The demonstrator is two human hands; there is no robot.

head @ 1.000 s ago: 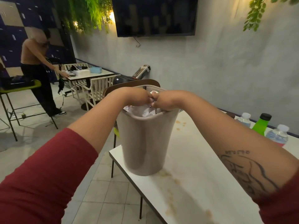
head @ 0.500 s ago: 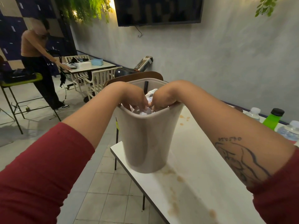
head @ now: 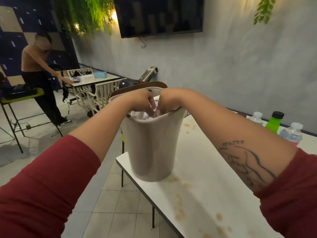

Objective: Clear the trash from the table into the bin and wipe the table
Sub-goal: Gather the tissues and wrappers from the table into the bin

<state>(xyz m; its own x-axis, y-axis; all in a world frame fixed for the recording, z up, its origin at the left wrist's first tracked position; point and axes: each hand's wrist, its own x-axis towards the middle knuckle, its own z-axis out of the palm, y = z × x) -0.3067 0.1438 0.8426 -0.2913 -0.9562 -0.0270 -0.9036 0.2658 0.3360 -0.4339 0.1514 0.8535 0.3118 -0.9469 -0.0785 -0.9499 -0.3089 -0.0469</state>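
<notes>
Left hand (head: 142, 102), right hand (head: 169, 103): fingers down in crumpled white paper (head: 145, 116), beige plastic bin (head: 152, 148) at 12 o'clock; can't tell grip.

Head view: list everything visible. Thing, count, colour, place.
bin: 1, beige, near corner of table
paper trash: white, crumpled, inside bin, count unclear
table: 1, white with brown stains, under bin
water bottles: 2, clear with white caps, far right of table
green bottle: 1, black cap, between the water bottles
chair: 1, brown, behind bin
TV: 1, black, on wall
second person: 1, standing far left
stool: 1, green seat, left edge
left hand: in bin mouth, fingers down in paper, grip unclear
right hand: same, beside left hand
</notes>
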